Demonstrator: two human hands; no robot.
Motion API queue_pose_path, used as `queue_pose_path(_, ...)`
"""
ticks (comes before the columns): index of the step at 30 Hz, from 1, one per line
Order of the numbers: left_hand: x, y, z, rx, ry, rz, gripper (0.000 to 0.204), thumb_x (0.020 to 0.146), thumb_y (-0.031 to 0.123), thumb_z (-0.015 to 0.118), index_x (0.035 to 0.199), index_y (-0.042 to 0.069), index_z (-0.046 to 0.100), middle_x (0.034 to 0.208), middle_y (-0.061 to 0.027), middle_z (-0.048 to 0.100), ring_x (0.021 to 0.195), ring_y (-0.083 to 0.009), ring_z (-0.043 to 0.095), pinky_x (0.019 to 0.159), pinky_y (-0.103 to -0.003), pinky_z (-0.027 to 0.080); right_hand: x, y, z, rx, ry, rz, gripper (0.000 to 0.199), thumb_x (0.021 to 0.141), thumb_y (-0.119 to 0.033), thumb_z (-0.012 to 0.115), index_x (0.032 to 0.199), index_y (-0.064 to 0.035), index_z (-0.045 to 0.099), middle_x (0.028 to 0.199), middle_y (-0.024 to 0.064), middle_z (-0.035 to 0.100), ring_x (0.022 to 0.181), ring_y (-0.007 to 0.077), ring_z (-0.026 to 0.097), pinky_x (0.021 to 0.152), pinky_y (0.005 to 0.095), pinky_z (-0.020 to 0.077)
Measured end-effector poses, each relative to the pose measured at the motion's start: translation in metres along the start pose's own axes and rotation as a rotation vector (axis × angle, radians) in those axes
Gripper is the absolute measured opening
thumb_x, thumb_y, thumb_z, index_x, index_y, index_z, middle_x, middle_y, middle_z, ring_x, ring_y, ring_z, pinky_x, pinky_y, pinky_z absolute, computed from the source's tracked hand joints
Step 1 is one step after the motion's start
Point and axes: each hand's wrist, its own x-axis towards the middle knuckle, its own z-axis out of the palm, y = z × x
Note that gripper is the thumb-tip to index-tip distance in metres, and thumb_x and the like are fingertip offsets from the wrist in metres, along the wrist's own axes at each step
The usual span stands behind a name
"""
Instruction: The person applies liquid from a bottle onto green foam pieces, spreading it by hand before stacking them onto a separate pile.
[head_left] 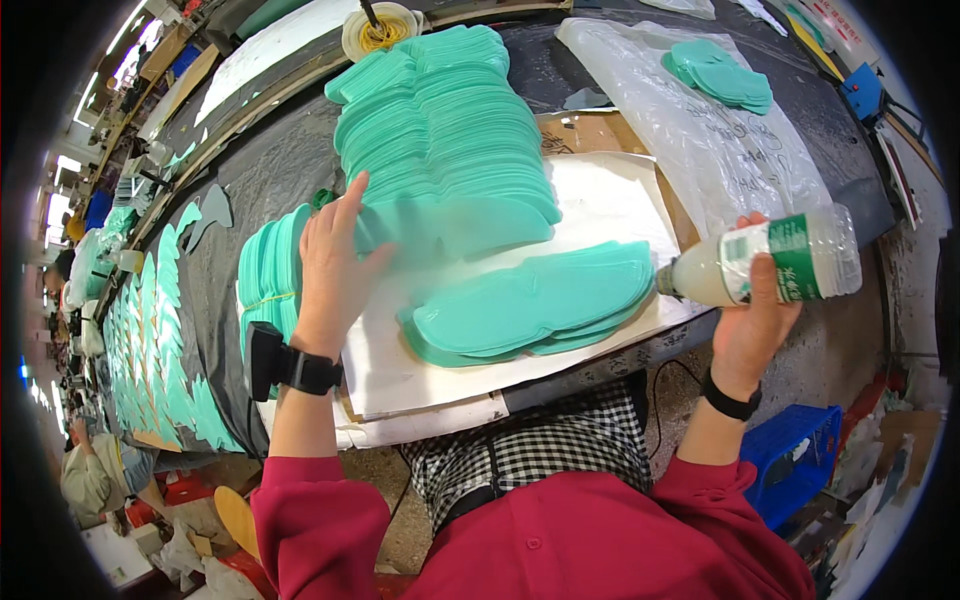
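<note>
The person's left hand point(335, 262) lies flat, fingers spread, on the near left edge of a tall fanned stack of teal cut-out pieces point(450, 130). It presses rather than grips, and the piece point(440, 225) right under the fingers is smeared by motion, so its outline is hard to make out. The right hand point(755, 310) is closed around a plastic bottle point(770, 265) with a green label, tipped on its side with its neck pointing left toward a low pile of rounded teal pieces point(540, 305). The bottle's mouth is too small to read, and whether anything comes out cannot be told.

The low pile rests on a white sheet point(400, 365) at the near edge of a dark worktable point(270, 170), between the two hands. A bundle of teal pieces point(268, 275) stands on edge just left of the left hand, partly hidden behind the wrist. Far right, a clear plastic bag point(700, 130) lies spread out with a few more teal pieces point(720, 72) on it. A pot of yellow glue point(380, 30) sits at the far edge, cut by the frame. Rows of teal shapes point(150, 330) run along the left, bent by the lens. A blue crate point(795, 455) stands on the floor at near right, and another person point(95, 475) is partly visible at near left.
</note>
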Motion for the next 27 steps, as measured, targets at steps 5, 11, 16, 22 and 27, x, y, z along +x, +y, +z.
queue_pose_path(5,0.003,0.0,-0.009,-0.004,0.009,-0.008,0.089,0.071,0.01,0.082,0.149,0.013,0.04,0.11,-0.0125,0.057,0.106,-0.0305,0.055,0.093,-0.04,0.045,0.001,-0.006,-0.027,0.002,0.126,0.077,0.056,0.092,-0.017,0.07,0.138,0.0021,0.045,0.13,0.0202,0.058,0.121,0.0313,0.057,0.106,0.0463,0.0456)
queue_pose_path(11,0.001,0.016,-0.039,-0.095,0.151,-0.055,0.093,0.071,0.009,0.083,0.151,0.013,0.037,0.109,-0.0096,0.053,0.102,-0.0252,0.053,0.094,-0.037,0.045,0.009,-0.013,-0.044,0.087,0.161,0.097,0.06,0.096,-0.029,0.064,0.142,0.0002,0.039,0.138,0.0186,0.052,0.129,0.0312,0.05,0.114,0.049,0.0365)
queue_pose_path(16,-0.03,0.055,-0.032,-0.693,0.223,-0.328,0.095,0.077,0.005,0.08,0.155,0.01,0.027,0.11,-0.0061,0.049,0.102,-0.0186,0.05,0.098,-0.035,0.042,0.016,-0.032,-0.033,0.17,0.227,-0.024,0.065,0.096,-0.042,0.062,0.141,-0.0013,0.04,0.137,0.0183,0.052,0.128,0.0312,0.051,0.115,0.0511,0.0352)
queue_pose_path(22,-0.066,0.104,-0.019,-1.137,0.128,-0.496,0.094,0.075,-0.006,0.073,0.154,0.01,0.025,0.105,-0.0039,0.045,0.098,-0.0128,0.05,0.083,-0.028,0.05,0.011,-0.046,-0.003,0.212,0.159,-0.052,0.068,0.094,-0.045,0.063,0.142,-0.0027,0.038,0.139,0.0183,0.05,0.131,0.0328,0.048,0.116,0.0576,0.0298)
queue_pose_path(27,-0.075,0.12,-0.026,-1.29,-0.027,-0.494,0.091,0.074,-0.005,0.076,0.151,0.004,0.029,0.112,-0.0036,0.05,0.106,-0.0165,0.054,0.094,-0.031,0.047,-0.004,-0.043,0.023,0.033,-0.007,-0.061,0.082,0.09,-0.053,0.065,0.145,-0.0014,0.033,0.137,0.0209,0.05,0.128,0.035,0.05,0.113,0.0579,0.0341)
